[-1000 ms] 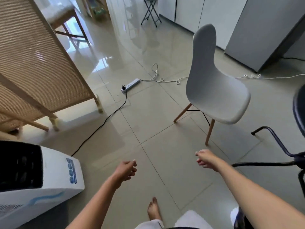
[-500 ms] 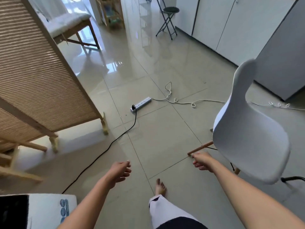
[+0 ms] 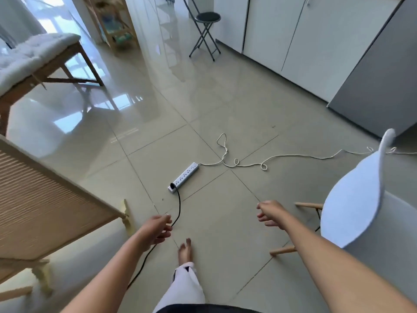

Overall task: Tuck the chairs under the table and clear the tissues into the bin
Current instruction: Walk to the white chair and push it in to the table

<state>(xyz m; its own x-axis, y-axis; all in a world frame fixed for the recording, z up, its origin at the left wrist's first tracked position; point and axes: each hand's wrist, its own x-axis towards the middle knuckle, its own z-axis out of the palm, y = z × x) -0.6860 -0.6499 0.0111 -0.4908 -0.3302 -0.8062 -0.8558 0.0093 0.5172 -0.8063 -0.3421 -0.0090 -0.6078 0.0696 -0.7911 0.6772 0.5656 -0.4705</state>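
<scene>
A white moulded chair (image 3: pixel 352 199) with wooden legs stands on the tiled floor at the right edge, its back turned toward me. My right hand (image 3: pixel 269 212) hovers just left of the chair, fingers loosely apart, holding nothing. My left hand (image 3: pixel 158 229) hangs over the floor at lower centre, fingers curled but apart, also empty. No table, tissues or bin are in view.
A white power strip (image 3: pixel 184 177) lies mid-floor with a black cable (image 3: pixel 178 206) running toward me and a white cord (image 3: pixel 266 159) trailing right. A woven wooden screen (image 3: pixel 45 213) stands left. A cushioned bench (image 3: pixel 38 62), a folding stool (image 3: pixel 206 30), white cabinets and a grey appliance (image 3: pixel 379 86) line the back.
I have walked forward and turned left: the white chair slid from centre to the right edge, the white floor appliance left the view, and more of the far room shows.
</scene>
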